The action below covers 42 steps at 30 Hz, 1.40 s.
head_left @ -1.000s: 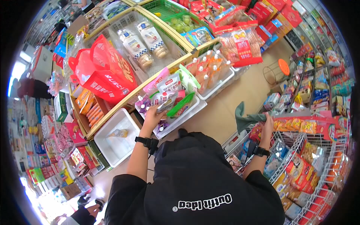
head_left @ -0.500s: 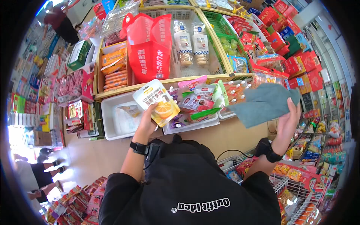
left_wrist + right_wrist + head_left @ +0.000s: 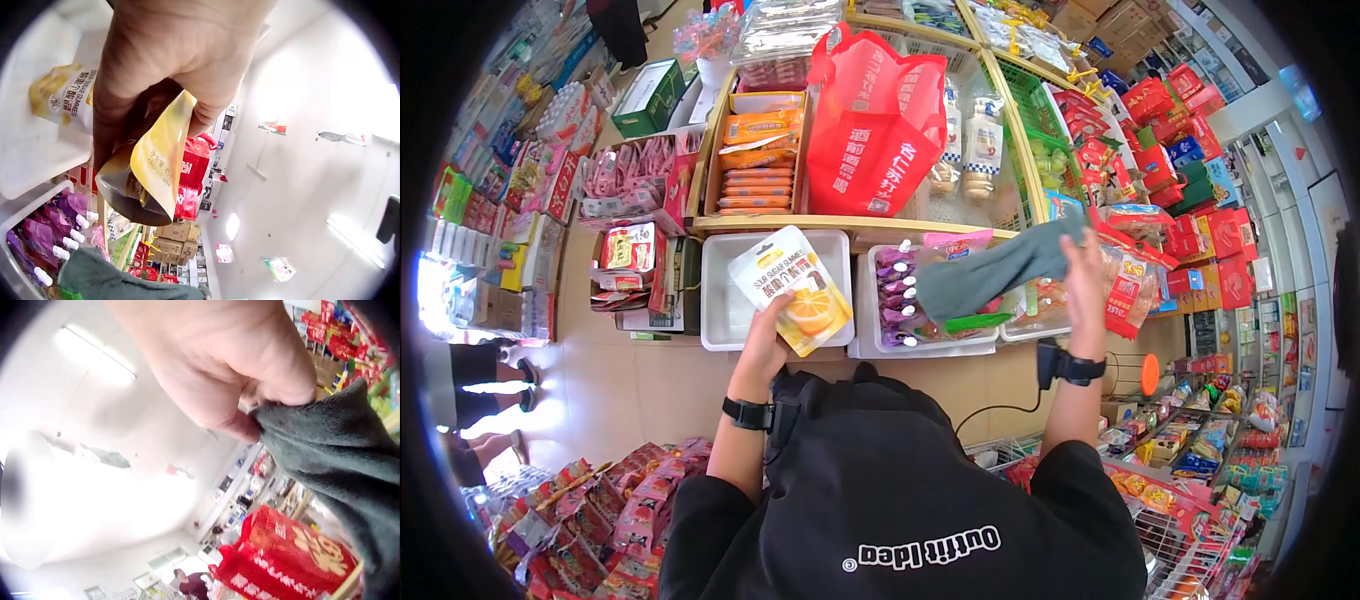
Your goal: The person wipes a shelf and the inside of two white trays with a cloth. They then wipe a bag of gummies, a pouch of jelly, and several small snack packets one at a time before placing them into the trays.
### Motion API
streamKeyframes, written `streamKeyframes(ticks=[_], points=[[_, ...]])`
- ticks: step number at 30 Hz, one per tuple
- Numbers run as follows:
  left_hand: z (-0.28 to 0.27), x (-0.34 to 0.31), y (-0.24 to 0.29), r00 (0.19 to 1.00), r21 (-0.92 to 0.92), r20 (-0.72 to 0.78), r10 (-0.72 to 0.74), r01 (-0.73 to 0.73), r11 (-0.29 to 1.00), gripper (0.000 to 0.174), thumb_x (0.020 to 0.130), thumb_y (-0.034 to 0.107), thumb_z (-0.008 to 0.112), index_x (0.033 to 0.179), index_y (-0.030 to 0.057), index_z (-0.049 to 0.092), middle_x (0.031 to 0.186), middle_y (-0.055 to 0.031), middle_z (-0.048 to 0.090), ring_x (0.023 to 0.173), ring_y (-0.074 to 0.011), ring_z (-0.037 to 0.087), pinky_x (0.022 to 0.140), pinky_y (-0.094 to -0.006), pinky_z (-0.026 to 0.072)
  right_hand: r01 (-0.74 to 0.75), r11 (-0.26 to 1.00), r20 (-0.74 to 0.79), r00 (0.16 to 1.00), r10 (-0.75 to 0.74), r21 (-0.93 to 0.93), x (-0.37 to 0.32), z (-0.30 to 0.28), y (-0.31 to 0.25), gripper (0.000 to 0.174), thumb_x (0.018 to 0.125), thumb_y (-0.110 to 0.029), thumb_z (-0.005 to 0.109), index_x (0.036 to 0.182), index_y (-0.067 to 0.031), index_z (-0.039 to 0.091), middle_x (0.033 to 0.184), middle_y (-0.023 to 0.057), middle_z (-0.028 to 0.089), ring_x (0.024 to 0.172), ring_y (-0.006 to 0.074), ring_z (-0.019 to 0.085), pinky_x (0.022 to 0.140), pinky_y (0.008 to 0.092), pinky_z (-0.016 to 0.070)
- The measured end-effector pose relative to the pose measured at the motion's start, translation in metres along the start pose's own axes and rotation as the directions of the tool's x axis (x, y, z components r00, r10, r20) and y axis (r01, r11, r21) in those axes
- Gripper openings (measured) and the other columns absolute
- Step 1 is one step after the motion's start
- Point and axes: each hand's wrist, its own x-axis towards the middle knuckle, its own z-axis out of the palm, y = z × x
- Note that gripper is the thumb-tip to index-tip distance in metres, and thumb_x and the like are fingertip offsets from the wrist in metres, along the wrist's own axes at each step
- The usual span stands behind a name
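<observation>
My left hand point(image 3: 765, 340) pinches a white and yellow pouch of sour sugar gummies point(image 3: 800, 285) by its lower edge, over a white bin point(image 3: 718, 300). Seen from the left wrist, the pouch point(image 3: 159, 153) bulges at its base, and a second gummies pouch point(image 3: 59, 97) lies in the bin. My right hand point(image 3: 1084, 285) grips a grey-green cloth point(image 3: 1000, 268) by one end. The cloth trails leftward above a tray of purple spouted pouches point(image 3: 894, 290) and covers part of the bags there. In the right wrist view, the cloth point(image 3: 331, 447) hangs in folds from thumb and fingers.
Behind the bins, a wooden-framed display point(image 3: 800, 222) holds a red carrier bag point(image 3: 875, 130), orange packs point(image 3: 760, 150) and bread rolls point(image 3: 982, 150). A wire cart point(image 3: 1175, 530) of snacks stands at lower right, and red snack packs point(image 3: 620, 510) at lower left.
My left hand has lifted the gummies pouch from the pouch tray and carried it left over the white bin. The cloth in my right hand has risen and swung left over the tray. The view has turned.
</observation>
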Motion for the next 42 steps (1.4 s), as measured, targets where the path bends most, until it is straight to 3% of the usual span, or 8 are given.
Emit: streamKeyframes(ticks=[1, 3, 9, 11, 23, 25, 35, 42], points=[[-0.002, 0.000, 0.002, 1.000, 0.004, -0.010, -0.006, 0.006, 1.000, 0.044, 0.091, 0.015, 0.059, 0.129, -0.0028, 0.045, 0.124, -0.0130, 0.057, 0.112, -0.0249, 0.059, 0.094, -0.0383, 0.0503, 0.119, 0.934, 0.069, 0.992, -0.101, -0.337, 0.004, 0.008, 0.029, 0.051, 0.094, -0.025, 0.058, 0.135, 0.0001, 0.042, 0.118, 0.0102, 0.059, 0.105, 0.0155, 0.056, 0.092, 0.0296, 0.0444], [-0.002, 0.000, 0.005, 1.000, 0.022, -0.006, -0.001, 0.001, 1.000, 0.044, 0.092, 0.015, 0.059, 0.129, -0.0026, 0.044, 0.124, -0.0129, 0.057, 0.112, -0.0249, 0.059, 0.095, -0.0379, 0.0499, 0.128, 0.918, 0.537, 0.837, 0.102, -0.375, -0.011, 0.028, 0.023, 0.040, 0.093, -0.028, 0.060, 0.125, -0.0041, 0.056, 0.109, 0.0101, 0.066, 0.099, 0.0150, 0.061, 0.082, 0.0303, 0.0480], [-0.001, -0.009, 0.021, 0.998, 0.008, -0.044, -0.046, 0.046, 0.999, 0.044, 0.091, 0.019, 0.059, 0.128, -0.0014, 0.045, 0.123, -0.0128, 0.058, 0.110, -0.0250, 0.061, 0.092, -0.0389, 0.0520, 0.306, 0.657, 0.345, 0.936, -0.075, -0.689, -0.009, 0.038, 0.089, 0.054, 0.076, -0.030, 0.077, 0.123, -0.0092, 0.059, 0.114, 0.0152, 0.063, 0.104, 0.0320, 0.060, 0.090, 0.0384, 0.0468], [-0.001, -0.008, 0.023, 0.995, -0.018, -0.066, -0.073, 0.072, 0.997, 0.044, 0.091, 0.020, 0.059, 0.128, -0.0011, 0.046, 0.123, -0.0129, 0.058, 0.109, -0.0251, 0.061, 0.090, -0.0395, 0.0530, 0.516, 0.387, 0.418, 0.853, -0.311, -0.764, -0.014, 0.048, 0.116, 0.060, 0.066, -0.031, 0.082, 0.119, -0.0099, 0.061, 0.125, 0.0145, 0.057, 0.115, 0.0355, 0.053, 0.098, 0.0426, 0.0422], [-0.004, -0.003, 0.017, 0.968, -0.051, 0.212, -0.134, 0.148, 0.988, 0.045, 0.088, 0.004, 0.060, 0.129, -0.0034, 0.045, 0.125, -0.0153, 0.058, 0.111, -0.0249, 0.060, 0.095, -0.0369, 0.0508, 0.619, 0.671, 0.405, 0.782, -0.474, -0.408, -0.002, 0.039, 0.106, 0.045, 0.065, 0.000, 0.076, 0.107, -0.0041, 0.059, 0.126, 0.0152, 0.058, 0.116, 0.0319, 0.055, 0.099, 0.0374, 0.0409], [-0.003, -0.004, 0.015, 0.966, -0.030, 0.216, -0.144, 0.154, 0.988, 0.045, 0.088, 0.004, 0.060, 0.129, -0.0035, 0.045, 0.125, -0.0158, 0.057, 0.111, -0.0253, 0.060, 0.094, -0.0371, 0.0513, 0.224, 0.956, 0.324, 0.933, -0.155, -0.190, 0.002, 0.028, 0.105, 0.037, 0.076, -0.008, 0.072, 0.111, -0.0010, 0.061, 0.116, 0.0138, 0.063, 0.106, 0.0294, 0.060, 0.095, 0.0345, 0.0430], [-0.006, -0.003, 0.016, 0.973, -0.001, 0.201, -0.112, 0.114, 0.993, 0.041, 0.087, 0.002, 0.059, 0.126, -0.0024, 0.048, 0.119, -0.0146, 0.061, 0.107, -0.0253, 0.063, 0.093, -0.0387, 0.0522, 0.378, 0.679, 0.519, 0.855, 0.005, -0.629, 0.028, -0.014, 0.084, 0.025, 0.083, -0.020, 0.069, 0.094, 0.0029, 0.068, 0.087, 0.0152, 0.067, 0.081, 0.0207, 0.063, 0.078, 0.0316, 0.0459], [-0.007, -0.006, 0.017, 0.977, 0.012, 0.163, -0.135, 0.135, 0.991, 0.040, 0.088, 0.002, 0.059, 0.127, -0.0018, 0.047, 0.121, -0.0142, 0.060, 0.109, -0.0257, 0.062, 0.093, -0.0389, 0.0520, 0.189, 0.915, 0.350, 0.935, -0.057, -0.357, 0.028, -0.027, 0.055, 0.027, 0.088, -0.017, 0.067, 0.103, 0.0052, 0.066, 0.105, 0.0063, 0.067, 0.093, 0.0133, 0.059, 0.085, 0.0254, 0.0445]])
